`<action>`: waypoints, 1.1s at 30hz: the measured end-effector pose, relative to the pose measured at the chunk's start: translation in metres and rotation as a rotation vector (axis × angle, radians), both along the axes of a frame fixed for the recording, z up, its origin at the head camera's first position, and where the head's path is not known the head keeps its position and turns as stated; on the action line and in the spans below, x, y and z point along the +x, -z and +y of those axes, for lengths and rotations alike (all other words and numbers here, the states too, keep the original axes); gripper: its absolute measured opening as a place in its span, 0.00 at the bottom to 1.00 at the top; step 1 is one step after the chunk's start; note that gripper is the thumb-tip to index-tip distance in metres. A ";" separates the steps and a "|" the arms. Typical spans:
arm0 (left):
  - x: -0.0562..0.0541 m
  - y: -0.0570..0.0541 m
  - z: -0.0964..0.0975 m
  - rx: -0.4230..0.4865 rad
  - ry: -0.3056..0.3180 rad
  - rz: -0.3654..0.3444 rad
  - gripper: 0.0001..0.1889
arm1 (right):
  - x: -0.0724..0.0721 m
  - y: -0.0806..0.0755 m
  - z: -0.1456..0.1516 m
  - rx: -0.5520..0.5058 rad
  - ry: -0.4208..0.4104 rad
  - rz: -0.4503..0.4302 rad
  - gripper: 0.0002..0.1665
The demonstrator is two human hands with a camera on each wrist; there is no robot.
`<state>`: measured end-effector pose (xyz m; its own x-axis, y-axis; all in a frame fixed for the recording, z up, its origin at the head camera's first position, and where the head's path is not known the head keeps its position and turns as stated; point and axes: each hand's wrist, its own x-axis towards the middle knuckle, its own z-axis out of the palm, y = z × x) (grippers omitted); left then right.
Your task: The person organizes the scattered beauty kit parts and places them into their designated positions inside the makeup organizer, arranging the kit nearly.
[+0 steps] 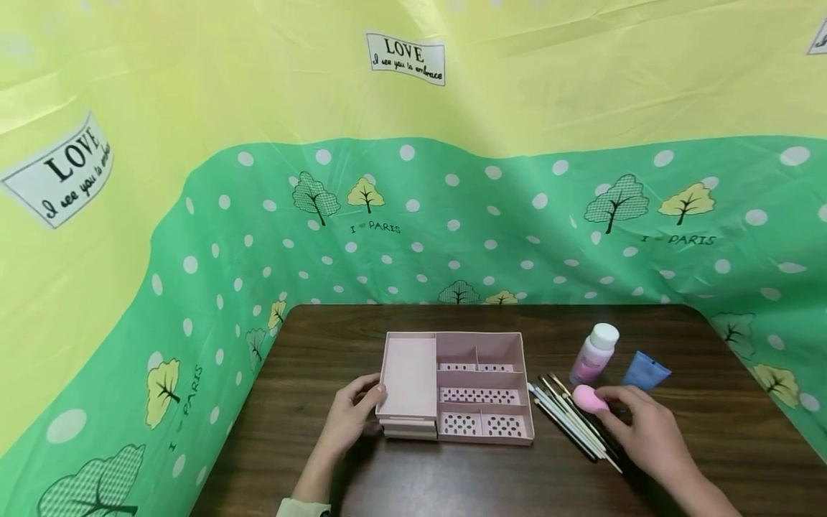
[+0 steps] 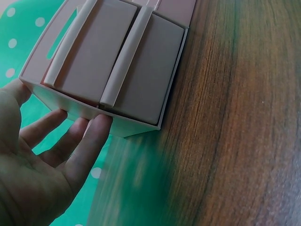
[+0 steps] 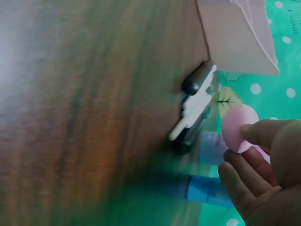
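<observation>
My right hand pinches a pink egg-shaped makeup sponge between thumb and fingers, over a bundle of makeup brushes. The right wrist view has the sponge held up at the fingertips. On the left, my left hand touches the side of a pale pink organizer box, thumb at its upper edge. In the left wrist view, the fingers lie extended against the side wall, beside two small drawers. Several compartments with dotted bottoms show on the box's right half.
A white-capped pink bottle stands behind the brushes. To its right is a blue tube. Everything sits on a dark wooden table, with a patterned green and yellow cloth hanging behind and at the sides.
</observation>
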<state>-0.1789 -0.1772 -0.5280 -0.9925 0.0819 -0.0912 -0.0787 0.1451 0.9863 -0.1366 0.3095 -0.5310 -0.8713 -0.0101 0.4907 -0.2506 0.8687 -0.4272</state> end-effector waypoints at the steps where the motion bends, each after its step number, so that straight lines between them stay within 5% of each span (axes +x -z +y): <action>1: 0.000 0.000 0.000 0.000 -0.001 0.001 0.26 | -0.001 -0.002 -0.001 -0.008 -0.003 -0.015 0.20; 15: -0.001 0.002 0.000 -0.006 0.007 -0.013 0.27 | -0.007 -0.030 -0.026 -0.060 -0.122 0.032 0.21; 25: -0.002 0.002 -0.001 -0.007 -0.001 -0.015 0.26 | -0.008 -0.047 -0.051 -0.161 -0.220 -0.018 0.19; 33: -0.003 0.002 -0.001 -0.008 0.002 -0.011 0.26 | -0.011 -0.048 -0.069 -0.156 -0.280 0.005 0.21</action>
